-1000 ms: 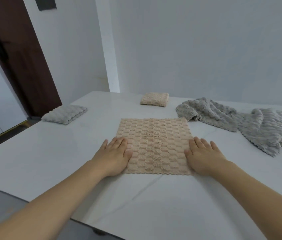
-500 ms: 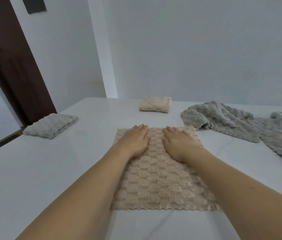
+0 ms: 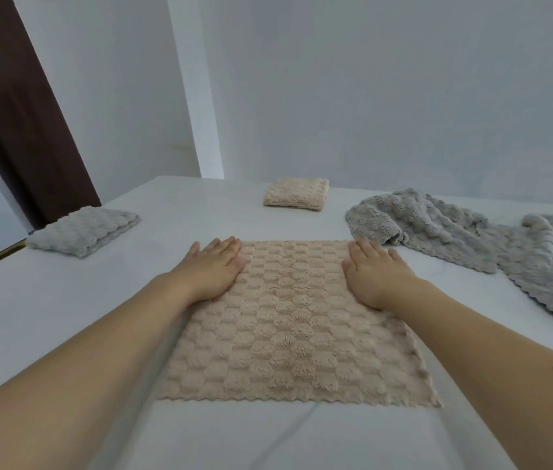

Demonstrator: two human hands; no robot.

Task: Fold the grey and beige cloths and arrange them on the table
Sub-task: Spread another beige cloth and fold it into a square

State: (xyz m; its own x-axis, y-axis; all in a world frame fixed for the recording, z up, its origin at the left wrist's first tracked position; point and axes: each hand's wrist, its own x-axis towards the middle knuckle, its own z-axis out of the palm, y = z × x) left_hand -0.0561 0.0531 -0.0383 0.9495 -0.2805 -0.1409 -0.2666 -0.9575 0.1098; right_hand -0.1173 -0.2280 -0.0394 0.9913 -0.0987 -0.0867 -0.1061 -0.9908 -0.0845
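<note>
A beige textured cloth (image 3: 295, 327) lies spread flat on the white table (image 3: 48, 317) in front of me. My left hand (image 3: 212, 269) presses flat on its far left corner, fingers straight. My right hand (image 3: 375, 273) presses flat on its far right corner in the same way. A folded beige cloth (image 3: 297, 194) sits further back at the centre. A folded grey cloth (image 3: 83, 230) rests at the left edge. Unfolded grey cloths (image 3: 465, 232) lie crumpled at the right.
A white wall stands right behind the table. A dark brown door (image 3: 14, 106) is at the left, beyond the table's left edge. The table's near edge is below the view.
My hands slid from the cloth's near corners to its far middle, then spread apart to the far corners. The camera has moved closer over the cloth.
</note>
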